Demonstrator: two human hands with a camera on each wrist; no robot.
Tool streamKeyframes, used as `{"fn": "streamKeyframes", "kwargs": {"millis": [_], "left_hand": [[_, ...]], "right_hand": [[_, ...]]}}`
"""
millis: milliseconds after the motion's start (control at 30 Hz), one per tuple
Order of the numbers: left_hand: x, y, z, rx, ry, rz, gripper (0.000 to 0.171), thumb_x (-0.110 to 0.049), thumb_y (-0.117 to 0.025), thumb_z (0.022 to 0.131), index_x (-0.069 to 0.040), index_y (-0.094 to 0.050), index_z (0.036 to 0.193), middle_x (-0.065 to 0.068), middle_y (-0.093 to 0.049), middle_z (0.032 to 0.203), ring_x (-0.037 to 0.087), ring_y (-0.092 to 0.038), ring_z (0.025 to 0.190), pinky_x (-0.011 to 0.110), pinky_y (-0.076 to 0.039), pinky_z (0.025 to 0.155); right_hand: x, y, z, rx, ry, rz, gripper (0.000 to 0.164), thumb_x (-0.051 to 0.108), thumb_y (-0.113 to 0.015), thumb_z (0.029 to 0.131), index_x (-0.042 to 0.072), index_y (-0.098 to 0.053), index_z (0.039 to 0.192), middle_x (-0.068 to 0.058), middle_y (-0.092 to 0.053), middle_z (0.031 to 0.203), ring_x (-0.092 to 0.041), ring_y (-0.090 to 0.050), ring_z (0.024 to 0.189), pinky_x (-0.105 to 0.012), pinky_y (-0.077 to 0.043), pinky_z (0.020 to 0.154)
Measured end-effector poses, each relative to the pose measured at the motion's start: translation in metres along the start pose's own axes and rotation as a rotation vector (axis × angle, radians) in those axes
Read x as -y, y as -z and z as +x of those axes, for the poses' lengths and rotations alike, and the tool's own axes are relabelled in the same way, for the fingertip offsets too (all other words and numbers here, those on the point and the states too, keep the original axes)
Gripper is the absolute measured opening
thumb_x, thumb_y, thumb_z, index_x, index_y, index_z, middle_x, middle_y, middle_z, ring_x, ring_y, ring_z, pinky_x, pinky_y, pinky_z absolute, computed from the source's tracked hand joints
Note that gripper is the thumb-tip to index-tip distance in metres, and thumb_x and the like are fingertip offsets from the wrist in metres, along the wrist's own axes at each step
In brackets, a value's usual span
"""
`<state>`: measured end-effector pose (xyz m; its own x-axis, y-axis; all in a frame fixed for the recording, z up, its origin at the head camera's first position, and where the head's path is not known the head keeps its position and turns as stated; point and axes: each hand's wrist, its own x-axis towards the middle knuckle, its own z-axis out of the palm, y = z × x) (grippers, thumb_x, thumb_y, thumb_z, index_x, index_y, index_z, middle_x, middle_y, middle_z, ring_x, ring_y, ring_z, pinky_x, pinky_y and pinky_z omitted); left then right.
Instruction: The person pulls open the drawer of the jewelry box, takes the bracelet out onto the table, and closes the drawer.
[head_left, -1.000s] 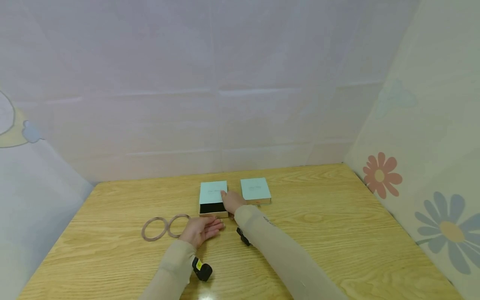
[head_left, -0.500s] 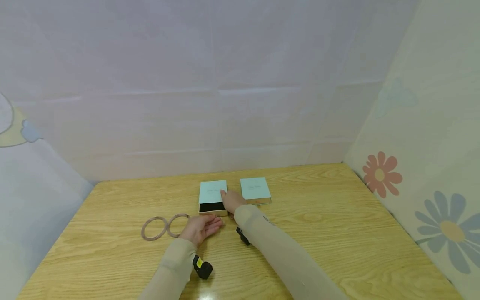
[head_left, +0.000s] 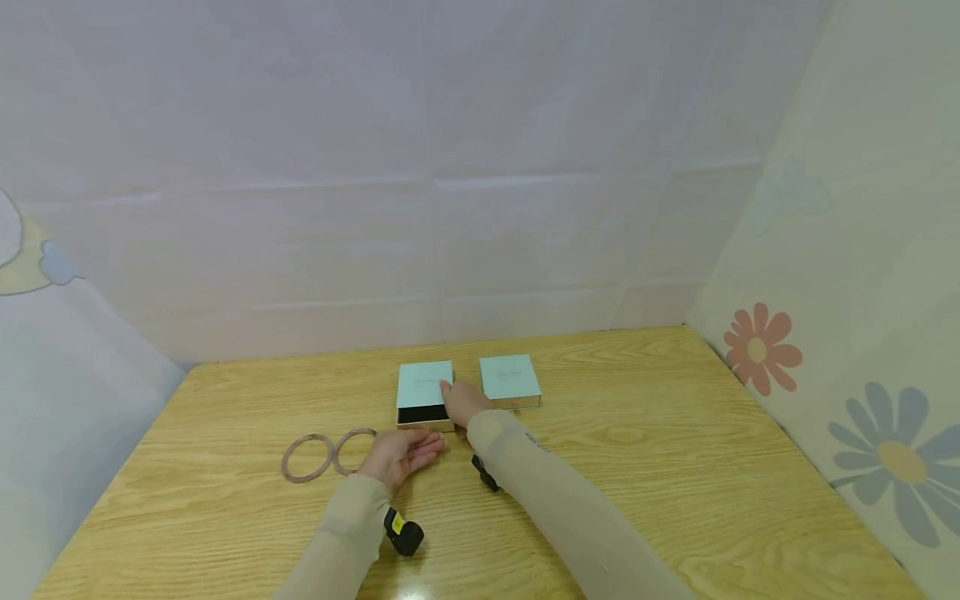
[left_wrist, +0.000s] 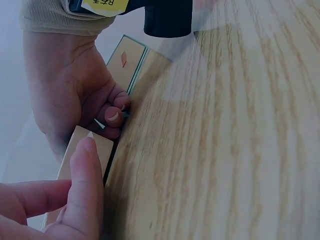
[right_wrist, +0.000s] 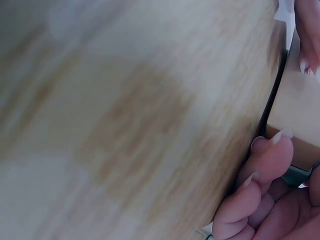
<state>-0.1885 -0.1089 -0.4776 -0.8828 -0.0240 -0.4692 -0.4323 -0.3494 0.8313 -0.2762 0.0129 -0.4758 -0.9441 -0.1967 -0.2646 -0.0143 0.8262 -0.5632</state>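
A pale blue drawer-style gift box [head_left: 425, 382] lies on the table with its drawer partly out toward me, black inside. My right hand [head_left: 467, 402] grips its right side, thumb on the lid; in the right wrist view its fingers [right_wrist: 270, 160] are curled at the drawer's corner. The fingers of my left hand [head_left: 401, 458] are extended, and a fingertip touches the tan drawer front [left_wrist: 104, 147] in the left wrist view. Just right stands a second pale blue gift box [head_left: 510, 377], its drawer in.
Two thin brownish rings [head_left: 307, 458] lie side by side left of my left hand, which partly covers the right one. Behind the wooden table [head_left: 675, 467] hangs a pale cloth [head_left: 420, 250]. A flower-printed cloth [head_left: 862, 292] flanks the right edge.
The drawer of the left box appears to have slid very slightly inward. Both hands stay in nearly the same place; the second box and the rings lie as before.
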Motion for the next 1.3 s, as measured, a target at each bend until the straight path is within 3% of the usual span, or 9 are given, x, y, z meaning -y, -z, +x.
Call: {"fn": "streamKeyframes", "kwargs": {"millis": [500, 1300], "left_hand": [[-0.003, -0.001, 0.004, 0.005, 0.008, 0.020, 0.032, 0.001, -0.044, 0.102, 0.019, -0.045, 0.128, 0.011, -0.069, 0.088, 0.016, -0.069, 0.079, 0.026, -0.057, 0.072], [-0.013, 0.003, 0.007, 0.045, 0.022, 0.054, 0.029, 0.003, -0.047, 0.100, 0.017, -0.047, 0.125, 0.014, -0.070, 0.091, 0.020, -0.070, 0.082, 0.029, -0.058, 0.075]], "right_hand": [[-0.001, -0.001, 0.000, 0.007, -0.009, 0.002, 0.066, 0.040, -0.027, 0.108, 0.005, -0.055, 0.059, -0.001, -0.041, 0.034, -0.013, -0.039, 0.027, -0.025, -0.036, 0.034], [-0.001, 0.001, -0.002, 0.025, -0.020, 0.062, 0.062, 0.042, -0.028, 0.107, 0.004, -0.059, 0.069, 0.000, -0.040, 0.036, -0.014, -0.038, 0.027, -0.026, -0.037, 0.035]]}}
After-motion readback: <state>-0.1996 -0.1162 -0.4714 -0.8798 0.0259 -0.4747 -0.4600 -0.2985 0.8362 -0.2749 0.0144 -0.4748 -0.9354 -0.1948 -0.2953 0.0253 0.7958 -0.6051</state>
